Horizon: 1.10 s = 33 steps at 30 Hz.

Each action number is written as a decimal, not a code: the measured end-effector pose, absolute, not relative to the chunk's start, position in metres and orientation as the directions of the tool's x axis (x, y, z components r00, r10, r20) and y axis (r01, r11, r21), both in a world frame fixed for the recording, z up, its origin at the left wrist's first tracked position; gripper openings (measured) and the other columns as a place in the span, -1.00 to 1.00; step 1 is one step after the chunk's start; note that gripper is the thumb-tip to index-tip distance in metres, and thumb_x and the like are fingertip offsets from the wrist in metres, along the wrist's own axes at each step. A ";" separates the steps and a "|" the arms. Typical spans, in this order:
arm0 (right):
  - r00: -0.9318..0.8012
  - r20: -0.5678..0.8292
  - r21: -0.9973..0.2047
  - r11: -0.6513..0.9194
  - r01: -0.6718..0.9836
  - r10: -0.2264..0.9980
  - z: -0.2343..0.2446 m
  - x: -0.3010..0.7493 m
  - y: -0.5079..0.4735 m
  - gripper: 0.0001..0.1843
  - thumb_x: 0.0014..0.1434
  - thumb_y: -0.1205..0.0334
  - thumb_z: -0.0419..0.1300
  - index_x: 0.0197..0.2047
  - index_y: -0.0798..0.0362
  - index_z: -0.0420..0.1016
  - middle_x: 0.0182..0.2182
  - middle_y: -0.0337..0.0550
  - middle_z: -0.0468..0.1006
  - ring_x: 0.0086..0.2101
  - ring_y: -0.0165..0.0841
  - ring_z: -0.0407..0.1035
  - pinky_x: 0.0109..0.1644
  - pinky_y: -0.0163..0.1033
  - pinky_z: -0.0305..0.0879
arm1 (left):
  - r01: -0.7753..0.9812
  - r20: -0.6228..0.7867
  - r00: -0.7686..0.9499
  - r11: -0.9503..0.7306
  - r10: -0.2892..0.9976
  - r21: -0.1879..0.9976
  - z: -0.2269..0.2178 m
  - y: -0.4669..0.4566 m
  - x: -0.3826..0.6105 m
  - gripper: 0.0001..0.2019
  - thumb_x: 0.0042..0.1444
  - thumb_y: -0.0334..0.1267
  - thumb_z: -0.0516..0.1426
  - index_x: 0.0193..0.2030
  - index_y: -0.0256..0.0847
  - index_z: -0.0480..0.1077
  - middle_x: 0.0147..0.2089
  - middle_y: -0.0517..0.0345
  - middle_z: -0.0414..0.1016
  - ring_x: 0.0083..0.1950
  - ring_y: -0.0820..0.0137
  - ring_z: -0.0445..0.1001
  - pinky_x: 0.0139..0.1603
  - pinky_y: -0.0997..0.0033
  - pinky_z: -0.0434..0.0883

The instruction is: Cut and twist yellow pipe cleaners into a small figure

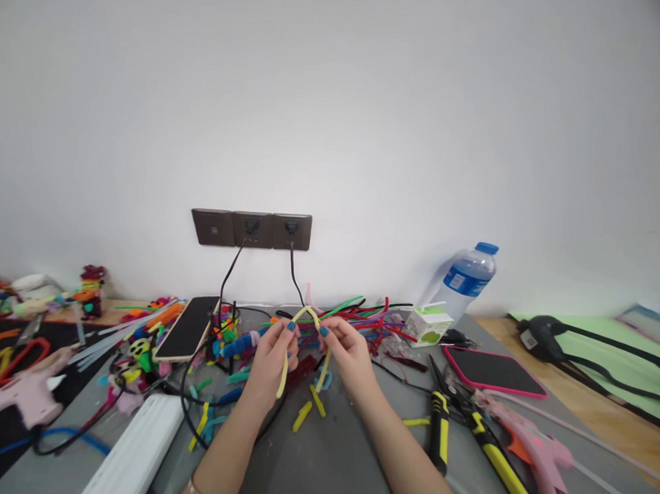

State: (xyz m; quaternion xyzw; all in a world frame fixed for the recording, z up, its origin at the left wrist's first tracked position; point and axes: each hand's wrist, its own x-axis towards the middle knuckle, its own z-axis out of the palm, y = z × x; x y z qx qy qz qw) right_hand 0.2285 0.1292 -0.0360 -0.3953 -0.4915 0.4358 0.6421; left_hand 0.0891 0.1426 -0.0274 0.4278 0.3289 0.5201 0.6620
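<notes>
My left hand [272,360] and my right hand [347,353] are raised over the grey table [330,461], both pinching one pale yellow pipe cleaner [305,312]. It is bent into an arch between the hands, with its two ends hanging down below my fingers. Short yellow and blue offcuts [308,410] lie on the table beneath. A pile of coloured pipe cleaners [361,315] lies just behind the hands.
Yellow-handled pliers [440,425] and a pink glue gun [531,446] lie to the right, by a pink-cased phone [491,371], a water bottle [467,277] and a small carton [429,323]. Left: another phone [187,328], a white power strip [131,464], a second glue gun [31,392], cables.
</notes>
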 end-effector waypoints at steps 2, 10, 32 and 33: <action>0.091 0.266 -0.940 0.279 -0.195 0.960 -0.035 0.227 0.128 -0.72 0.07 -0.02 0.28 -0.37 0.03 0.47 -0.63 -0.31 0.37 -0.58 -0.41 0.23 -0.48 -0.31 0.15 | -0.352 0.062 0.242 0.028 0.968 0.936 -0.030 0.142 0.089 -0.61 -0.01 0.11 0.20 -0.40 -0.21 0.30 -0.65 0.44 0.04 -0.69 0.64 -0.09 -0.68 0.62 -0.06; 0.032 0.141 -0.943 0.144 -0.299 0.989 -0.041 0.228 0.129 -0.69 0.00 -0.02 0.34 -0.45 0.07 0.51 -0.58 -0.28 0.40 -0.57 -0.47 0.16 -0.50 -0.37 0.06 | -0.080 0.296 0.149 -0.286 0.944 0.955 -0.028 0.131 0.084 -0.66 0.14 -0.11 0.13 0.03 -0.15 0.39 -0.57 0.30 0.25 -0.54 0.43 0.21 -0.48 0.50 0.18; 0.108 0.143 -0.934 0.170 -0.314 0.984 -0.038 0.230 0.131 -0.68 0.00 -0.02 0.33 -0.37 0.06 0.45 -0.64 -0.37 0.31 -0.65 -0.54 0.05 -0.60 -0.40 -0.05 | 0.211 0.338 0.333 -0.419 0.880 0.883 -0.030 0.132 0.085 -0.64 0.26 -0.12 -0.02 0.07 -0.27 0.34 -0.51 0.24 0.34 -0.52 0.44 0.33 -0.50 0.53 0.23; 0.155 0.175 -0.936 0.213 -0.280 0.972 -0.037 0.231 0.131 -0.68 0.00 -0.02 0.32 -0.38 0.06 0.44 -0.64 -0.37 0.31 -0.64 -0.53 0.05 -0.59 -0.39 -0.06 | 0.202 0.335 0.330 -0.413 0.882 0.888 -0.029 0.131 0.084 -0.64 0.28 -0.09 -0.06 0.03 -0.28 0.36 -0.52 0.24 0.33 -0.54 0.46 0.31 -0.51 0.54 0.20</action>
